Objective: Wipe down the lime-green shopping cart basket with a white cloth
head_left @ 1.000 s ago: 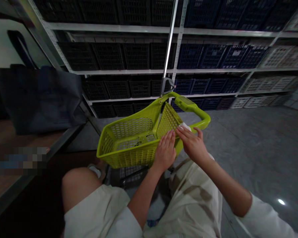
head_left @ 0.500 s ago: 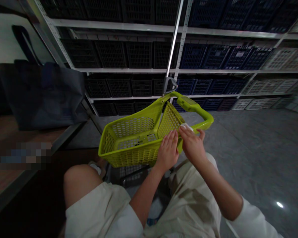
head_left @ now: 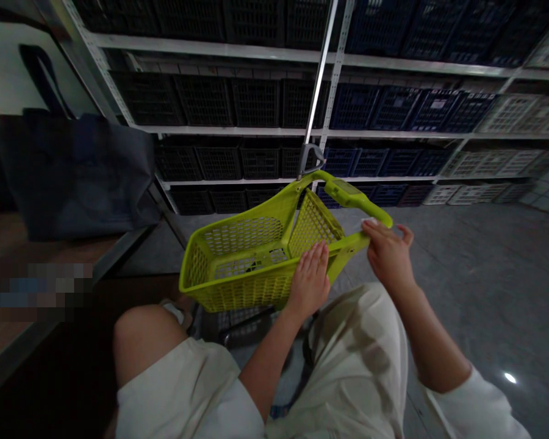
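A lime-green plastic shopping cart (head_left: 238, 283) stands before my knees, its basket walls perforated. Over the near side rim lies my left hand (head_left: 308, 280), its fingers close together and hooked over the edge; the thumb is mostly hidden. Farther right, my right hand (head_left: 391, 250) presses a small white cloth (head_left: 369, 221) onto the cart's looped green handle (head_left: 361, 200). Most of the cloth is covered by the fingers, and whether it is fabric or paper I cannot tell. A slanted child-seat flap (head_left: 313, 225) stands inside the basket near the handle.
White metal shelves (head_left: 238, 131) behind the cart hold black crates (head_left: 256, 103), blue crates (head_left: 398, 110) and white crates (head_left: 507, 116). A metal pole (head_left: 320, 73) with a grey grip rises behind the cart. At left, a dark tote bag (head_left: 82, 177) sits on a wooden bench (head_left: 4, 244).
My right hand has slid right with the white cloth, from the seat-side corner along the near arm to the handle's bend. My left hand has stayed on the rim.
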`<act>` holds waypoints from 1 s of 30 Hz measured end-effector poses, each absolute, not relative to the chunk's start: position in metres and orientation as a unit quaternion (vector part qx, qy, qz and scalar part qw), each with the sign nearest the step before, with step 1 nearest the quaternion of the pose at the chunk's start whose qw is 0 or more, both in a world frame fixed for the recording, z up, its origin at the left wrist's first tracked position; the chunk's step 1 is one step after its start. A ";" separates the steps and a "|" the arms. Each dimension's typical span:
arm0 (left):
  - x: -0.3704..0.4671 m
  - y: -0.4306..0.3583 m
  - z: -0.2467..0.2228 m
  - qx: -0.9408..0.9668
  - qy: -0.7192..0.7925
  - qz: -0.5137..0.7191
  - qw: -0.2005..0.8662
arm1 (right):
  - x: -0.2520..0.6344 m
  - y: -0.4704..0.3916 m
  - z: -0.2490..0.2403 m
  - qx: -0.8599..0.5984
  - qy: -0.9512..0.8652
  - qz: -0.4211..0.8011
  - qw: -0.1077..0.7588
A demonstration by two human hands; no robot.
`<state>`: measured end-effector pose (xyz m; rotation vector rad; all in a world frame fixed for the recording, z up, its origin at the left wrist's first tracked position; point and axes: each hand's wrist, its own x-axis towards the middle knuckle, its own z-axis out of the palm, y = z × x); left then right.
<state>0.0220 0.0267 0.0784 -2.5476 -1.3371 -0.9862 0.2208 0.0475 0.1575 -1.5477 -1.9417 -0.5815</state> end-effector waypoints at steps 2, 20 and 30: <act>0.022 0.027 0.078 -0.837 -0.436 -0.327 0.051 | 0.185 0.035 0.144 -0.545 -0.763 -0.210 0.277; 0.022 0.027 0.079 -0.839 -0.436 -0.322 0.051 | 0.193 0.033 0.141 -0.558 -0.735 -0.237 0.305; 0.017 0.028 0.079 -0.849 -0.427 -0.306 0.062 | 0.232 0.037 0.138 -0.497 -0.759 -0.247 0.339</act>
